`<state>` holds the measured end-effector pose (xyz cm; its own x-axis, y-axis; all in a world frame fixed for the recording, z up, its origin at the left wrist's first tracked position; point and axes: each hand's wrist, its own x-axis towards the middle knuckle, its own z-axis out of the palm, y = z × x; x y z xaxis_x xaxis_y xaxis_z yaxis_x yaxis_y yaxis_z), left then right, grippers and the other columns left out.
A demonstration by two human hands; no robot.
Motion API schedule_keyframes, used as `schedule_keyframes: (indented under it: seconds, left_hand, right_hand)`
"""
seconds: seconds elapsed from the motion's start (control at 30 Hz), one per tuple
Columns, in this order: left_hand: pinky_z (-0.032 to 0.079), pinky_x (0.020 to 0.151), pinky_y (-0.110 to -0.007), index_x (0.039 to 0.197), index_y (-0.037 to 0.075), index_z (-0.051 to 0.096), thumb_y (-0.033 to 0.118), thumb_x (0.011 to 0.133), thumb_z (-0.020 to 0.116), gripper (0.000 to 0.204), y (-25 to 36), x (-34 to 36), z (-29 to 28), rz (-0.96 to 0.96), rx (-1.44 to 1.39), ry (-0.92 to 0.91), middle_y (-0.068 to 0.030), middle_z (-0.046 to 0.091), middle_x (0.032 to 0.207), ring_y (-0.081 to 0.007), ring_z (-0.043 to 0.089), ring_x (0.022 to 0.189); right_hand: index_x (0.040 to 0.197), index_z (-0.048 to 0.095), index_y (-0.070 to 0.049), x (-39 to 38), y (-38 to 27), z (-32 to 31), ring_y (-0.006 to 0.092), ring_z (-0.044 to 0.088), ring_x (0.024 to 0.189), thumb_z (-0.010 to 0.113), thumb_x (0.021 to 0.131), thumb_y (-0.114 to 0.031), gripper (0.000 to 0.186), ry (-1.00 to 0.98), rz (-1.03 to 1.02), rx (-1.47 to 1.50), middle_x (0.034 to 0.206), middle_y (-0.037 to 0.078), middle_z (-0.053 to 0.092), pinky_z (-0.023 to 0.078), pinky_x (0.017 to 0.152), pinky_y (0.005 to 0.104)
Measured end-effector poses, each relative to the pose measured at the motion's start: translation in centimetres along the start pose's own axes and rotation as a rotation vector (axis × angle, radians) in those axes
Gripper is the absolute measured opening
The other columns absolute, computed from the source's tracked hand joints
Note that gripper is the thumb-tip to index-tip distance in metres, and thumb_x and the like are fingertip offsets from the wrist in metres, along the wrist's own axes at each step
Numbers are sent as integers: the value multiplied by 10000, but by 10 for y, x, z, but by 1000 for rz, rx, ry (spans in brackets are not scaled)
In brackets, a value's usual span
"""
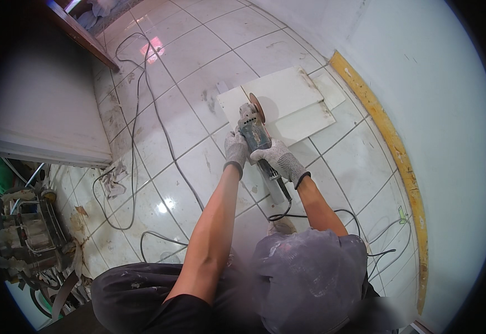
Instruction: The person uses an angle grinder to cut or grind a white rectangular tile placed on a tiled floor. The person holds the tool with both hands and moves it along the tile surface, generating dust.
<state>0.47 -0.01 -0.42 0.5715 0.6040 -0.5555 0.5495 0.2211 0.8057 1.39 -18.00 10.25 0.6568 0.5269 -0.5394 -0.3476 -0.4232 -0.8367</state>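
An angle grinder with a dark body and a reddish-brown disc is held between my two gloved hands. My left hand, in a grey knit glove, grips the side of the tool near its head. Around the rear of the body, my right hand is closed in a matching glove. The disc stands on edge over a pale flat panel, next to a dark line in it; whether it touches cannot be told. A second pale piece lies alongside the panel, on the floor.
A dark power cord loops across the white tiled floor on the left. Along the right wall runs a yellow strip. Tools and bags are piled at the lower left, near a crumpled rag.
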Motion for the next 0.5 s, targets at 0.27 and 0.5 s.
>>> schedule_keyframes:
  seconds: [0.27, 0.5]
  left_hand:
    - [613, 765, -435, 1141, -31, 692, 522, 1171, 553, 571, -4, -2, 6, -1, -57, -12, -173, 783, 950, -284, 778, 858]
    - [609, 797, -456, 1135, -48, 709, 552, 1167, 538, 625, -16, 12, 8, 5, 13, 6, -216, 791, 978, -321, 789, 897]
  right_hand:
    - [955, 772, -54, -4, 0, 1, 151, 664, 699, 842, 752, -391, 400, 32, -21, 32, 787, 42, 715, 550, 684, 332]
    - [976, 761, -38, -4, -1, 2, 144, 660, 682, 843, 766, -373, 404, 59, -8, 22, 786, 45, 714, 553, 665, 328]
